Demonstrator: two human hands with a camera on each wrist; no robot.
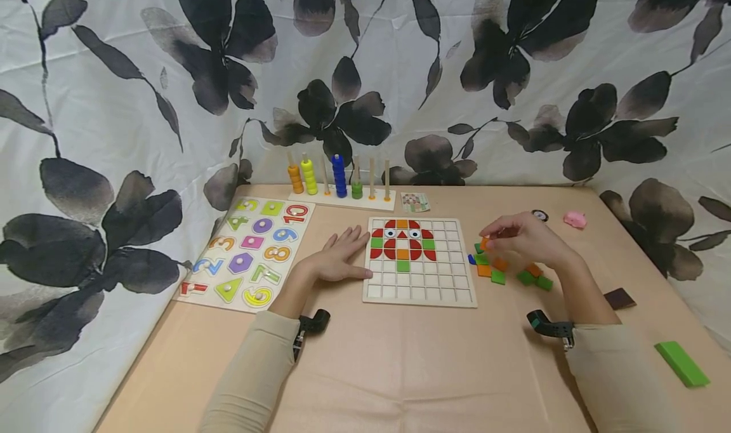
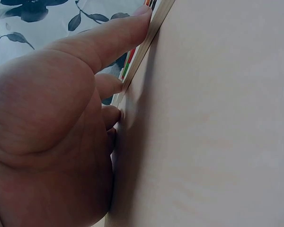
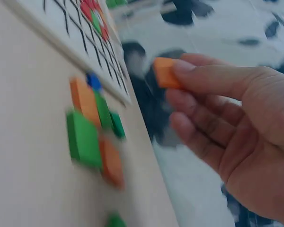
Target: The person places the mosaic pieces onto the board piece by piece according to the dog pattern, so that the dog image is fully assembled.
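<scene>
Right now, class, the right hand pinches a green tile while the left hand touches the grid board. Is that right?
Not quite: the tile is orange, not green, as the right wrist view shows. The right hand does pinch it, and the left hand touches the grid board.

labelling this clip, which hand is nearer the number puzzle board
Left. The left hand lies just right of the number puzzle board, touching the white grid board; the right hand is farther, beyond that board's right edge, pinching an orange tile.
</scene>
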